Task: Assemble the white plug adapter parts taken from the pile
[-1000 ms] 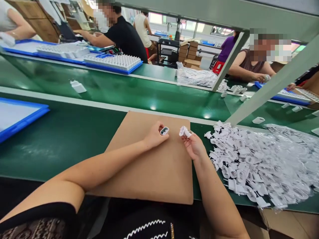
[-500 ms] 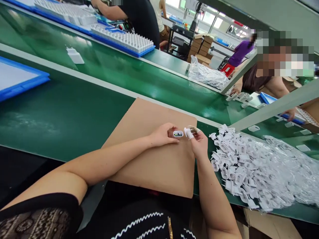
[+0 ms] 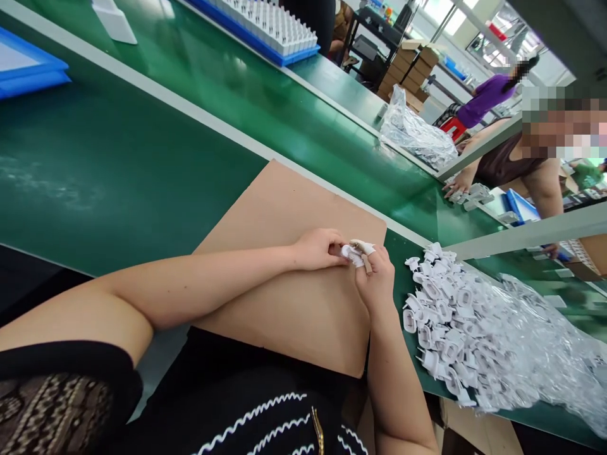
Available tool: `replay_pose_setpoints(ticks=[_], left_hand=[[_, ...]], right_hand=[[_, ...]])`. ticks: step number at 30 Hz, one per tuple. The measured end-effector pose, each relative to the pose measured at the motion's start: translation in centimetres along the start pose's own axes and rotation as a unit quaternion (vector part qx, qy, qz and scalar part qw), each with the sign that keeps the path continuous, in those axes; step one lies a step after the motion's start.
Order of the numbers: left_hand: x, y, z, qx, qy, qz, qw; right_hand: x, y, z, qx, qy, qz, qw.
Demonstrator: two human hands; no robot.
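Note:
Over a brown cardboard sheet (image 3: 289,303), my left hand (image 3: 317,250) is closed around a white charger housing, mostly covered by its fingers. My right hand (image 3: 377,273), with white coverings on the thumb and a finger, pinches a white plug cap (image 3: 349,254) against the housing's end. The two parts meet between my hands; whether the cap is fully seated cannot be seen. Right of the cardboard lies a heap of similar white plug caps (image 3: 443,309), partly spilling from a clear plastic bag (image 3: 531,347).
Beyond the cardboard runs a green conveyor belt (image 3: 227,95), carrying a white charger (image 3: 115,24). A blue tray (image 3: 33,69) sits at left. Across the belt stands a tray of white pieces (image 3: 270,28). A slanted metal post (image 3: 535,234) crosses at right, near a co-worker's hand (image 3: 459,183).
My hands have come together, bringing the plug cap against the housing's open end, which showed inner parts before. The camera view has shifted and tilted.

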State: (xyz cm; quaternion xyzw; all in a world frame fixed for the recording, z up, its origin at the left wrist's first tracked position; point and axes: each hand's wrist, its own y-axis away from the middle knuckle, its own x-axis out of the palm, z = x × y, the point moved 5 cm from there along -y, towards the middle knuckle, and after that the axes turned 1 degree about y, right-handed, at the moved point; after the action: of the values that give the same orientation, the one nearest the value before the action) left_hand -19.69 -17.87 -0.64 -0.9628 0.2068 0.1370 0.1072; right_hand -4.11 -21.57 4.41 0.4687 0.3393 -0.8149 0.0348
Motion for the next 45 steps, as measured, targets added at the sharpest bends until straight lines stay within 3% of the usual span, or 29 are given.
replay_pose_setpoints(ticks=[14,18,21,24,28,33,37,42,45], left_hand=[[0.6,0.4,0.4,0.003,-0.042,-0.036,0.998],[0.9,0.5,1.0,0.013,-0.054,-0.035,0.998],[1.3,0.3,1.2,0.017,-0.043,-0.006,0.999],[0.9,-1.1,1.7,0.008,-0.015,0.000,1.000],[-2.7,-5.5,2.6,-0.028,-0.039,-0.094,0.994],[-10.2,-11.2,3.4,-0.123,-0.211,-0.217,0.945],[-15.1,-12.8,4.8,-0.172,-0.296,-0.287,0.895],[-17.6,-12.6,6.3,-0.244,-0.305,-0.279,0.877],[-17.2,-11.0,5.0,-0.251,-0.318,-0.356,0.842]], right_hand=[[0.6,0.2,0.1,0.064,0.047,0.030,0.996],[1.6,1.0,-0.1,0.072,0.032,0.003,0.997],[2.1,1.6,-0.9,0.117,-0.017,-0.035,0.992],[1.2,1.7,-2.4,0.155,-0.031,-0.084,0.984],[-1.8,1.6,-5.6,0.241,0.102,-0.107,0.959],[-3.6,3.2,-9.6,0.427,0.265,-0.007,0.865],[-3.6,3.5,-10.5,0.437,0.274,0.029,0.856],[-4.2,3.3,-10.3,0.421,0.280,0.016,0.863],[-4.2,3.2,-10.2,0.410,0.276,0.011,0.869]])
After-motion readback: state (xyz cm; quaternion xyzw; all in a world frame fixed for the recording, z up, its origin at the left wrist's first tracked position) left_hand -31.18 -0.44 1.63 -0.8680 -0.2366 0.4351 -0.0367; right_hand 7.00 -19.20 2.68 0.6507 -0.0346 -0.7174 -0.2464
